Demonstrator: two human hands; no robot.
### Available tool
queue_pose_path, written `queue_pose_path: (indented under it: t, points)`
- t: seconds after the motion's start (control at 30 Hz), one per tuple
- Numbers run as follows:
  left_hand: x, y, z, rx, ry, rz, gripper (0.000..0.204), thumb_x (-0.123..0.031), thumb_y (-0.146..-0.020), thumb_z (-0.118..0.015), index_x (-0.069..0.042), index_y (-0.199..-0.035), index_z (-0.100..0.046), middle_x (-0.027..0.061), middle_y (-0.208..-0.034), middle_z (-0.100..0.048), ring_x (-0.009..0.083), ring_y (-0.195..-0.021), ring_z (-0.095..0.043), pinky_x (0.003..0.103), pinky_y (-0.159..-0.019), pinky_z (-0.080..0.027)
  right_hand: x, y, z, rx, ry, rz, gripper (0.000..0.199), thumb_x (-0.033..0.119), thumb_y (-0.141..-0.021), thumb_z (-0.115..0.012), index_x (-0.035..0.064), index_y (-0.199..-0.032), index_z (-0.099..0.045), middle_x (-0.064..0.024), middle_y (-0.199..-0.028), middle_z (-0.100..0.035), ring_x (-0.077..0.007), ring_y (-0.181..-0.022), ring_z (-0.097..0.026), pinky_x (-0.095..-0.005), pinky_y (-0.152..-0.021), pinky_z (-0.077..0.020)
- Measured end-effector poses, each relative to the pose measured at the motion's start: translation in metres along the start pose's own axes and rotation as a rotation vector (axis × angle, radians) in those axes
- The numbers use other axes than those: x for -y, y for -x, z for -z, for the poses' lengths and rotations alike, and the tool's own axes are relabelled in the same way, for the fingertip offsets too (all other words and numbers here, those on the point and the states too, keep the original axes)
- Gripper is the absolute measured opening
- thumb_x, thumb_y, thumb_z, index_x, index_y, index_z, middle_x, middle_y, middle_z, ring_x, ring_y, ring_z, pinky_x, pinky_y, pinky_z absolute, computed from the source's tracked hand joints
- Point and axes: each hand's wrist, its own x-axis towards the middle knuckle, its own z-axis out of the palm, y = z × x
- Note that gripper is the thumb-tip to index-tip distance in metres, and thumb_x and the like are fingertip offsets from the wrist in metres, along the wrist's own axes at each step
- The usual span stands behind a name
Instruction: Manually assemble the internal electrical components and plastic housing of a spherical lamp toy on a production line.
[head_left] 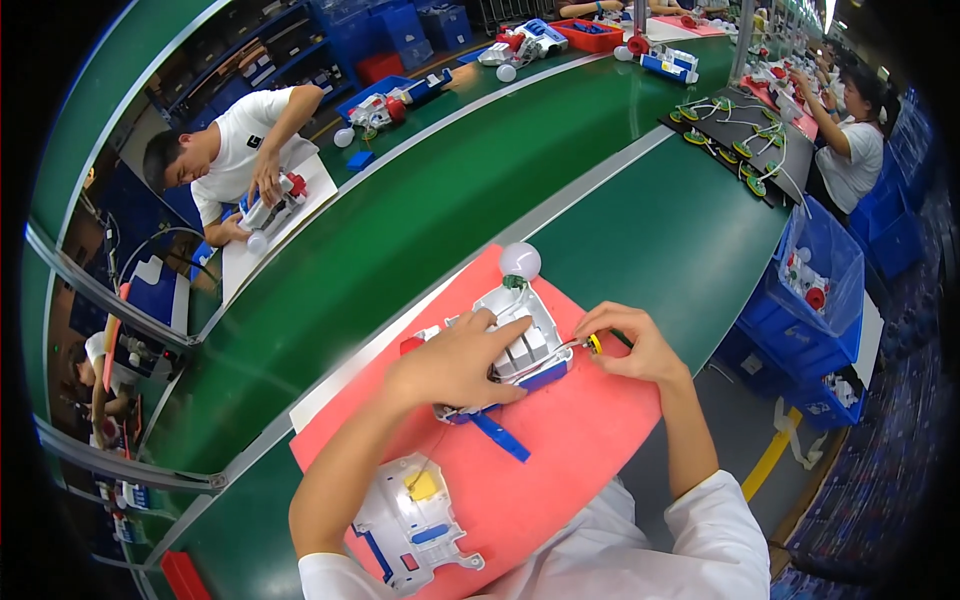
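An opened white and blue plastic housing (pixel 541 335) lies on the pink mat, its inside facing up, with white blocks in it and a round white bulb-like knob (pixel 520 261) at its far end. My left hand (pixel 455 362) grips the housing from the left, fingers over its inner blocks and thumb along the near edge. At its right end, my right hand (pixel 632 342) pinches a small round yellow and black part (pixel 594 344), beside thin wires at the housing. A blue strip (pixel 500 437) sticks out toward me. Nearer me lies a loose white cover shell (pixel 415 525) with a yellow patch.
The pink mat (pixel 590 430) rests on a green bench beside a green conveyor (pixel 400 255). Across it, a co-worker (pixel 235 150) handles a similar unit. Wired green discs lie on a black board (pixel 745 140) at far right; blue bins (pixel 800 310) stand at my right.
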Motion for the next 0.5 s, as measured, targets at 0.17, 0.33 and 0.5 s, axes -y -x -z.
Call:
queue_pose_path:
  t: [0.17,0.33,0.5]
  points:
    - [-0.005,-0.034,-0.012,-0.045,0.003,0.073,0.071,-0.042,-0.083,-0.071,-0.010,-0.142,-0.048,0.0214,-0.112,-0.062,0.0357,-0.104,-0.062,0.044,-0.087,-0.051,-0.001,0.005,0.002,-0.050,-0.095,-0.060,0.035,-0.007,-0.070,-0.064,-0.0002,-0.104,-0.070,-0.0088,-0.107,-0.067,-0.0154,-0.093,-0.064,-0.0280,-0.081,-0.0503]
    - [-0.002,-0.046,-0.031,-0.105,-0.099,0.025,0.063,-0.037,-0.078,-0.076,-0.006,-0.128,-0.054,0.0218,-0.108,-0.065,0.0375,-0.104,-0.064,0.047,-0.086,-0.053,-0.001,0.006,0.002,-0.045,-0.283,-0.077,0.029,-0.007,-0.077,-0.069,-0.0011,-0.105,-0.070,-0.0087,-0.109,-0.066,-0.0139,-0.091,-0.064,-0.0261,-0.076,-0.0511]
    - [-0.004,-0.048,-0.041,-0.247,-0.086,0.057,0.056,-0.031,-0.072,-0.080,0.005,-0.107,-0.056,0.0239,-0.095,-0.068,0.0403,-0.090,-0.068,0.047,-0.077,-0.056,0.008,-0.005,-0.001,-0.043,0.028,-0.030,0.028,-0.005,-0.080,-0.073,0.0010,-0.107,-0.072,-0.0100,-0.112,-0.068,-0.0142,-0.090,-0.065,-0.0258,-0.074,-0.0532]
